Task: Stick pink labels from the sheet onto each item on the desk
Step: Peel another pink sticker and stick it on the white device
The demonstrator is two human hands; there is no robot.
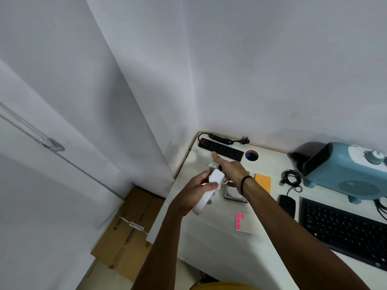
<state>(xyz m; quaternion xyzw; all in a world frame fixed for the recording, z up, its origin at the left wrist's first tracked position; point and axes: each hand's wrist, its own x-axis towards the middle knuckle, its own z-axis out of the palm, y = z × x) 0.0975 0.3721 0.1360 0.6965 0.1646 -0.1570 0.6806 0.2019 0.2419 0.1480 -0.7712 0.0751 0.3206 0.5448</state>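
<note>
My left hand [193,188] grips a long white block-shaped device [207,191] and holds it above the desk's left part. Its white cable bunches behind it. My right hand [229,166] reaches past it with straight fingers, the thumb pointing toward the black power strip [221,149] at the back. Whether a label is on its fingertips is hidden. The label sheet [244,222] lies on the white desk [219,248] with a few pink labels [239,221] left along its left side.
An orange pad [262,182] and a shiny flat drive [233,195] lie under my right wrist. To the right are a black mouse [287,206], a coiled black cable [291,177], a black keyboard [343,229] and a blue heater-like appliance [345,174]. Cardboard boxes [127,233] sit on the floor left of the desk.
</note>
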